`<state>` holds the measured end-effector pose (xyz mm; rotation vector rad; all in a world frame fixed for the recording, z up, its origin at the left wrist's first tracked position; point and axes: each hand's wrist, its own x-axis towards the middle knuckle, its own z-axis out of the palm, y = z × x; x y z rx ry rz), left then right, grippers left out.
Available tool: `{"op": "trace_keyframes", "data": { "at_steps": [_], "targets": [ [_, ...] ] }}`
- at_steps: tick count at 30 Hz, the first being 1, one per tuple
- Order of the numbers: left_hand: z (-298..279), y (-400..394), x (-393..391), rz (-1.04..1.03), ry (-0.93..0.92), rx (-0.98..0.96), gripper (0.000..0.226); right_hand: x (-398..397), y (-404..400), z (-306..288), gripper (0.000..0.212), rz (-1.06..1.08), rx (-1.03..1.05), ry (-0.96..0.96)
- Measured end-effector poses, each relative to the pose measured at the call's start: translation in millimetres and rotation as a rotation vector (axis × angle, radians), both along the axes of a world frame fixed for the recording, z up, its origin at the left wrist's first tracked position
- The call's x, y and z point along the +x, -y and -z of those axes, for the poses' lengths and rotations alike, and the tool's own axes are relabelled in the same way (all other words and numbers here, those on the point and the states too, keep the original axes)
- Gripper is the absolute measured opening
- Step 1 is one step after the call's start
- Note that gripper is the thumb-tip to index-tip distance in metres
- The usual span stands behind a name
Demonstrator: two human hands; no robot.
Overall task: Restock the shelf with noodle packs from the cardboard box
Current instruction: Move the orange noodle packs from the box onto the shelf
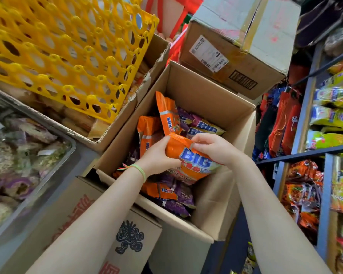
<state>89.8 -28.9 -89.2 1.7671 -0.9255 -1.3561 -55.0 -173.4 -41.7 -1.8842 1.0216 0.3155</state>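
An open cardboard box [204, 91] in the middle holds several orange and purple noodle packs [167, 115]. Above its contents I hold one orange noodle pack [194, 161] marked BIG. My left hand [158, 155] grips its left edge and my right hand [216, 148] pinches its top right edge. A green band circles my left wrist. The shelf [305, 153], a blue metal rack at the right, carries yellow-green packs above and orange packs below.
A yellow plastic crate [67, 46] rests on another open carton at the upper left. A taped, closed carton [236, 42] stands behind the box. A metal-rimmed bin of wrapped goods [28, 155] lies at the left. A printed carton [77, 224] sits below.
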Motion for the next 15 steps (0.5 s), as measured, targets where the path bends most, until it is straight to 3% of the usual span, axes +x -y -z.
{"op": "trace_keyframes", "data": {
  "at_steps": [3, 6, 9, 12, 15],
  "targets": [
    [2, -1, 6, 0.016, -0.124, 0.029, 0.058, 9, 0, -2, 0.013, 0.061, 0.096, -0.052],
    [11, -4, 4, 0.008, 0.093, 0.077, 0.042, 29, -11, 6, 0.017, 0.058, -0.163, -0.076],
    [16, -5, 0, 0.048, 0.418, 0.126, 0.023, 53, -29, 26, 0.039, -0.061, -0.252, -0.003],
    [17, -7, 3, 0.005, 0.437, 0.172, 0.018, 72, -38, 52, 0.040, -0.233, -0.377, -0.169],
    [18, -7, 4, -0.007, 0.448, 0.255, 0.027, 73, -31, 63, 0.037, -0.141, -0.549, -0.282]
  ]
}}
